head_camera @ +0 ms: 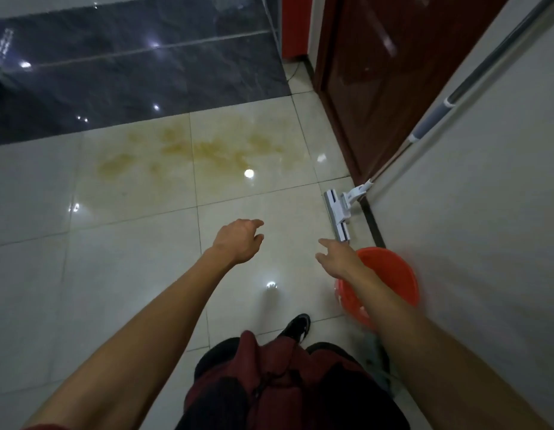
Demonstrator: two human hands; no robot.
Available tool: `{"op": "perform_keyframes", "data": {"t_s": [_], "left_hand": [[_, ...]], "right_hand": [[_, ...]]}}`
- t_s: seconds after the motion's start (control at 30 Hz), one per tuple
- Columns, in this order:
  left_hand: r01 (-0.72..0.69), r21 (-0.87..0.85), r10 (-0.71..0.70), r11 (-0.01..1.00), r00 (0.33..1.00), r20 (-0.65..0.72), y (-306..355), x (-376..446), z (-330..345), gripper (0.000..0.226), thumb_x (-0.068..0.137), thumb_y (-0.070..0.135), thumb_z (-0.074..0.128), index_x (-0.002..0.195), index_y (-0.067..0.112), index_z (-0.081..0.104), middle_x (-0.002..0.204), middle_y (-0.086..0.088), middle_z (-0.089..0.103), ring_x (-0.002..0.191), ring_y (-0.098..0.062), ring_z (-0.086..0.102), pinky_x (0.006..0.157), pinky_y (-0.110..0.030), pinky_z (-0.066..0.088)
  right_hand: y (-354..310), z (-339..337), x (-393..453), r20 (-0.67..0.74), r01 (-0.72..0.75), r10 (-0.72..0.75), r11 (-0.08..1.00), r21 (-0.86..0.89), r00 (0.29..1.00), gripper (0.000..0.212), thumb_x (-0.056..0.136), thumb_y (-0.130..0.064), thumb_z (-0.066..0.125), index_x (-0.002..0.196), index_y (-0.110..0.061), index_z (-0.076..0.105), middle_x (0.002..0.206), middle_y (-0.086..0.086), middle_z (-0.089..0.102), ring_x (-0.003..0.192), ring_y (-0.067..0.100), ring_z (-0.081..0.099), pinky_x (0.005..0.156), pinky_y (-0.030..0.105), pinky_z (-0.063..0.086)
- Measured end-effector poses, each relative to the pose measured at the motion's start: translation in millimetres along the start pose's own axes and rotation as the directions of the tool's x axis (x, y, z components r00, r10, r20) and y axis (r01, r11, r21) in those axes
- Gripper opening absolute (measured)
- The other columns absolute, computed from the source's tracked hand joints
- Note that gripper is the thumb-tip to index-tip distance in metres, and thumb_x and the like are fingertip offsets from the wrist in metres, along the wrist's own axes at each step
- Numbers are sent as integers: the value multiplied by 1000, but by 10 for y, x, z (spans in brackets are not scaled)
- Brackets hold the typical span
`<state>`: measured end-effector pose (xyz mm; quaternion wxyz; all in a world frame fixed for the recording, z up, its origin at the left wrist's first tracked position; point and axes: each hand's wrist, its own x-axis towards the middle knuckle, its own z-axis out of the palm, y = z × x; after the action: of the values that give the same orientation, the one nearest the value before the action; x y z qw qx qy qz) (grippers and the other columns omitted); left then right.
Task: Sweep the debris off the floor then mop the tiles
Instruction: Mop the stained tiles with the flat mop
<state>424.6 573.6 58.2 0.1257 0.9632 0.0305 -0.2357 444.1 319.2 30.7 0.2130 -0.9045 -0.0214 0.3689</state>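
I see pale glossy floor tiles filling most of my view, with a yellowish-brown stain spread across them just before a dark glossy wall panel. On the right, a dark red door meets a white wall. The mop leans against that wall, its flat white head on the tiles at the door corner, and its handle runs up out of frame at the top right. An orange bucket sits just beside the mop head, partly hidden by my right forearm and blurred. Both bare arms reach forward over the floor. My left hand hangs loosely curled, holding nothing. My right hand is released too, fingers extended toward the mop head, gripping nothing. Below, my dark red clothing and one black shoe show.
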Motion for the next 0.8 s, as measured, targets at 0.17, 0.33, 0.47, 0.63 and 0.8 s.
{"op": "perform_keyframes", "data": {"t_s": [0.17, 0.33, 0.47, 0.63, 0.8], "left_hand": [[-81, 31, 81, 996, 997, 11, 440, 760, -384, 47, 104, 37, 46, 149, 24, 47, 141, -4, 60, 126, -26, 58, 100, -41, 49], [-200, 29, 199, 979, 979, 41, 929, 1599, -665, 46, 103, 37, 47, 147, 24, 49, 137, -5, 63, 121, -27, 61, 98, -41, 51], [-304, 26, 300, 952, 948, 111, 1323, 2376, -810, 47, 103, 36, 47, 148, 23, 48, 139, -4, 62, 124, -28, 59, 100, -40, 50], [-436, -11, 429, 900, 879, 207, 1804, 3526, -988, 45, 103, 34, 50, 147, 25, 50, 140, -5, 61, 122, -27, 59, 100, -36, 47], [-505, -121, 515, 854, 792, 327, 2349, 4342, -1202, 43, 104, 32, 48, 146, 24, 51, 143, -3, 57, 125, -24, 56, 100, -27, 40]], "right_hand": [[201, -653, 278, -84, -70, 78, 993, 94, 993, 54, 98, -35, 51, 148, -19, 43, 149, 11, 48, 133, 31, 47, 109, 40, 41], [407, -1231, 538, -181, -126, 174, 961, 246, 968, 50, 94, -30, 57, 141, -16, 53, 137, 16, 58, 123, 32, 55, 103, 35, 45], [591, -1617, 919, -182, -215, 283, 923, 319, 942, 44, 97, -29, 53, 137, -12, 55, 139, 15, 56, 126, 31, 52, 102, 33, 40], [727, -2179, 1443, -209, -315, 453, 821, 476, 867, 44, 99, -21, 54, 139, -5, 52, 142, 17, 53, 130, 33, 49, 107, 34, 36], [752, -2724, 1849, -197, -361, 589, 691, 626, 784, 52, 101, -28, 51, 149, -12, 42, 154, 9, 40, 141, 26, 37, 117, 31, 25]]}}
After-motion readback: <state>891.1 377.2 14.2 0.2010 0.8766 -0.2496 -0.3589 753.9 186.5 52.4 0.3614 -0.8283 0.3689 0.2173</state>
